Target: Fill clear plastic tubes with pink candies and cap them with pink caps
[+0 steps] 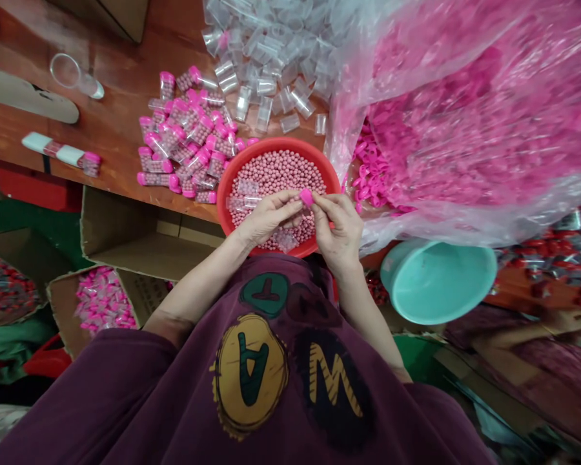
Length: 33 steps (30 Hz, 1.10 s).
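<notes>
Both grips pinch narrow now, left hand (274,214) and right hand (341,227) meeting at a small bright-pink plastic cap (306,197), right above the round red plastic basin (228,173) of pink beads (281,166); pink-capped clear plastic tubes (188,139) crowd the brown wooden tabletop (126,77), far left.

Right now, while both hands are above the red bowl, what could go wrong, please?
The pink cap between the left hand and right hand might slip and drop among the pink beads in the red bowl. The clear vials lying on those beads could get pushed under. Some bead-filled vials lie close to the front edge of the table, so a bump from the left forearm might knock them off.
</notes>
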Available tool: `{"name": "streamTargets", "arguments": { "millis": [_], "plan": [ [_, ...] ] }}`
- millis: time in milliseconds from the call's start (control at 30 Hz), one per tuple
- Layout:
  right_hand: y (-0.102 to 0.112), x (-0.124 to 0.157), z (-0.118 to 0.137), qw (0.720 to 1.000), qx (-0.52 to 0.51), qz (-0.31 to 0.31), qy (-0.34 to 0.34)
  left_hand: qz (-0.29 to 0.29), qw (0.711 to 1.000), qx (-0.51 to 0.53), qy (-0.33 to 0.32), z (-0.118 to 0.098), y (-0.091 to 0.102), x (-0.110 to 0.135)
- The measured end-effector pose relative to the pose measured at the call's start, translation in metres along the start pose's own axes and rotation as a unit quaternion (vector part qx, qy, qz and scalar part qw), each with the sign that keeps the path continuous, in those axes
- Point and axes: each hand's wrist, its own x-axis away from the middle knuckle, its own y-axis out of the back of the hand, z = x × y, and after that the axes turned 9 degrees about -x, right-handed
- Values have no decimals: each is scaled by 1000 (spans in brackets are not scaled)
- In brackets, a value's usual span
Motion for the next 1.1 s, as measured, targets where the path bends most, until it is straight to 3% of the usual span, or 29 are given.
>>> {"name": "streamTargets", "arguments": {
  "millis": [167, 467, 633, 867, 967, 1100],
  "plan": [
    [11, 2, 9, 1000, 12, -28, -3, 9, 999, -37, -2, -3, 6, 2],
    [8, 3, 10, 1000, 13, 19, -21, 19, 996, -90, 4, 3, 7, 1],
    [4, 1, 7, 998, 10, 31, -46, 24, 998, -54, 1, 5, 4, 1],
    [4, 4, 5, 999, 5, 19, -42, -6, 999, -24, 48, 6, 0, 5],
    [5, 5, 7, 998, 28, 30, -50, -1, 999, -45, 9, 13, -1, 4],
    [3, 5, 9, 997, 44, 22, -65, -14, 985, -156, -75, 18, -5, -4]
  ]
}}
